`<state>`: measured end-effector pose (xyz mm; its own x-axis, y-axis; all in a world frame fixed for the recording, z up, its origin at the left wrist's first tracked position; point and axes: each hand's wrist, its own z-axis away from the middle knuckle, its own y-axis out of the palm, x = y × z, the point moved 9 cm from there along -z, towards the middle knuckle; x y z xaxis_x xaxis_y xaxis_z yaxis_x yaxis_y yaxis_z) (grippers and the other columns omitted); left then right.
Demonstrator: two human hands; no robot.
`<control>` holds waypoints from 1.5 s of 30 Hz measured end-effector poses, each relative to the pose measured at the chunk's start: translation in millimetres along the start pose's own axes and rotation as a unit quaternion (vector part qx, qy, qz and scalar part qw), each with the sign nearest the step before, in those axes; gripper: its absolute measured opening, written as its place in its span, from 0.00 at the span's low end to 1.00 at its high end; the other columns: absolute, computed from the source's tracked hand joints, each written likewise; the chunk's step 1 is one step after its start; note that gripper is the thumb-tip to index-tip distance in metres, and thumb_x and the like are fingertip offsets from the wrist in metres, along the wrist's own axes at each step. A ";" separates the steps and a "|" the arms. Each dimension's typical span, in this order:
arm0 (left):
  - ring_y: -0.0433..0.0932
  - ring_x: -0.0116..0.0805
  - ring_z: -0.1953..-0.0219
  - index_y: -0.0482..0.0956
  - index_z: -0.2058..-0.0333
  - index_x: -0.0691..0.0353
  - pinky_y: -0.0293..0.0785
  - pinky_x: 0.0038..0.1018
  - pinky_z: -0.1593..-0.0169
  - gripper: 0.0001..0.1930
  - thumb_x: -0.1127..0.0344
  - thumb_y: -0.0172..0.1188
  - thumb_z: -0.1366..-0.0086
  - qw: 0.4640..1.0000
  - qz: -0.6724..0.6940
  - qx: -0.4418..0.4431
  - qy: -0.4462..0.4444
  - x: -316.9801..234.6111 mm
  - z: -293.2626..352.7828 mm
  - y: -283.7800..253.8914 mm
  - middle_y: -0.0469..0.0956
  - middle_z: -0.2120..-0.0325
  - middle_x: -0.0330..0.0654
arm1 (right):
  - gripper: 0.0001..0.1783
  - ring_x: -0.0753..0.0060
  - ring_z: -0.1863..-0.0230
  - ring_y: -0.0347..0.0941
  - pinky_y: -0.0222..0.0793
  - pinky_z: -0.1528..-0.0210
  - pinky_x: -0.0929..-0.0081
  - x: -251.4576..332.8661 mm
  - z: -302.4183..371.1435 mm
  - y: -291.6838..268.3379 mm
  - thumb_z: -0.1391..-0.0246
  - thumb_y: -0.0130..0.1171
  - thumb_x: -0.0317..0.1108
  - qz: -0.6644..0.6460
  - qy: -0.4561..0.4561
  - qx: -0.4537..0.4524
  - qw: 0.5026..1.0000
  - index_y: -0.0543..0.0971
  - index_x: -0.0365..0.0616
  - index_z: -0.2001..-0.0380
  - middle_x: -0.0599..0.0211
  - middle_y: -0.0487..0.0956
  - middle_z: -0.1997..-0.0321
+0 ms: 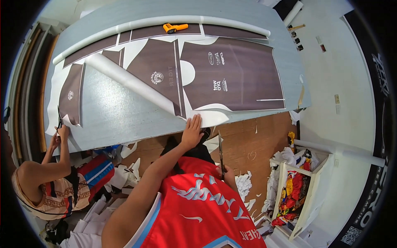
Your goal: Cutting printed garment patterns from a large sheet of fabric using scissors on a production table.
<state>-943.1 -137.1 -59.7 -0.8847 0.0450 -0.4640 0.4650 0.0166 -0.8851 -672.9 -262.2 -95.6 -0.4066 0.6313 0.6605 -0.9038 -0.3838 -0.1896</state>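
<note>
My left hand [192, 131] lies flat at the table's near edge, fingers stretched out. It presses on a white paper margin [210, 119] beside the printed sheet. At my right side, below the edge, my right hand [228, 174] grips a pair of scissors [221, 149] with the blades pointing up, apart from the paper. Dark brown garment panels with white borders are printed on the sheet: a large panel [248, 78] on the right, a narrower panel [153, 62] left of it. A rolled part of the paper [128, 82] crosses diagonally to the left.
On the pale blue table [111, 111], an orange tool [175, 28] rests near a long paper roll [165, 20]. At the left, a co-worker [37, 182] cuts another brown panel [71, 93]. White scraps [244, 182] litter the floor. A wooden-framed bin [295, 194] holds colourful fabric.
</note>
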 end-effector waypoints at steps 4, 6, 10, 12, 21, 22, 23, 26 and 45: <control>0.48 0.44 0.30 0.51 0.35 0.69 0.42 0.41 0.29 0.39 0.60 0.57 0.40 0.998 -0.049 0.026 0.010 -0.8 8.2 13.0 0.50 0.32 0.50 | 0.19 0.84 0.81 0.61 0.56 0.79 0.80 30.3 16.4 -5.8 0.54 0.72 0.43 -0.042 0.001 -0.027 0.999 0.73 0.45 0.79 0.78 0.67 0.84; 0.49 0.45 0.30 0.52 0.35 0.68 0.43 0.41 0.29 0.38 0.62 0.57 0.41 0.996 -0.089 0.004 0.032 8.4 10.4 21.3 0.50 0.32 0.50 | 0.14 0.86 0.80 0.62 0.55 0.78 0.83 50.0 19.6 7.4 0.48 0.66 0.43 -0.049 0.007 0.007 0.999 0.75 0.45 0.70 0.80 0.68 0.82; 0.54 0.44 0.32 0.58 0.37 0.68 0.48 0.40 0.30 0.30 0.66 0.47 0.38 0.990 -0.120 0.016 0.067 2.6 5.2 15.6 0.55 0.34 0.50 | 0.17 0.82 0.81 0.61 0.56 0.79 0.79 74.2 -8.7 15.4 0.49 0.68 0.44 0.064 -0.055 -0.013 0.996 0.74 0.43 0.73 0.78 0.68 0.82; 0.54 0.44 0.32 0.59 0.37 0.67 0.48 0.41 0.30 0.32 0.68 0.52 0.42 0.991 -0.116 -0.012 0.068 3.9 2.8 15.1 0.55 0.34 0.50 | 0.22 0.78 0.81 0.59 0.56 0.78 0.73 96.1 -32.7 25.3 0.51 0.69 0.47 0.175 -0.163 -0.004 0.971 0.72 0.41 0.78 0.73 0.67 0.84; 0.57 0.45 0.33 0.64 0.41 0.67 0.47 0.44 0.30 0.31 0.68 0.55 0.45 0.992 -0.109 -0.026 0.063 4.3 2.9 11.6 0.60 0.36 0.50 | 0.33 0.69 0.82 0.60 0.57 0.77 0.65 146.7 -63.6 44.1 0.56 0.69 0.59 0.288 -0.159 0.000 0.944 0.69 0.38 0.85 0.62 0.67 0.86; 0.57 0.44 0.33 0.65 0.41 0.67 0.47 0.44 0.30 0.30 0.68 0.54 0.44 0.991 -0.112 -0.036 0.056 3.8 3.9 10.0 0.61 0.37 0.50 | 0.33 0.69 0.82 0.60 0.57 0.77 0.65 150.9 -61.4 45.0 0.56 0.69 0.59 0.290 -0.158 0.002 0.944 0.69 0.38 0.85 0.62 0.67 0.86; 0.57 0.44 0.33 0.65 0.41 0.67 0.47 0.44 0.30 0.30 0.68 0.54 0.44 0.992 -0.111 -0.035 0.053 3.8 4.4 10.0 0.61 0.37 0.50 | 0.33 0.67 0.83 0.61 0.58 0.77 0.64 156.9 -59.2 44.2 0.56 0.68 0.60 0.292 -0.165 -0.001 0.942 0.70 0.38 0.85 0.60 0.67 0.86; 0.58 0.43 0.34 0.65 0.41 0.68 0.48 0.44 0.30 0.26 0.66 0.47 0.38 0.989 -0.134 -0.031 0.048 3.4 3.1 9.8 0.62 0.38 0.50 | 0.34 0.59 0.81 0.67 0.62 0.75 0.62 171.3 -55.9 44.2 0.56 0.66 0.62 0.308 -0.169 -0.005 0.936 0.72 0.37 0.84 0.55 0.70 0.85; 0.58 0.44 0.33 0.67 0.42 0.68 0.46 0.43 0.30 0.27 0.64 0.48 0.40 0.982 -0.097 -0.029 0.157 -8.2 36.9 22.0 0.63 0.38 0.50 | 0.34 0.62 0.82 0.68 0.63 0.76 0.64 164.8 -71.2 47.3 0.54 0.64 0.62 0.359 -0.162 -0.039 0.919 0.74 0.36 0.84 0.52 0.71 0.86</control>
<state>-926.8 -174.0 -76.8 -0.9076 0.3414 -0.2443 0.2973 0.1119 -0.9482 -792.2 -128.2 -47.4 -0.8517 -0.0028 0.5240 -0.4310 -0.5649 -0.7037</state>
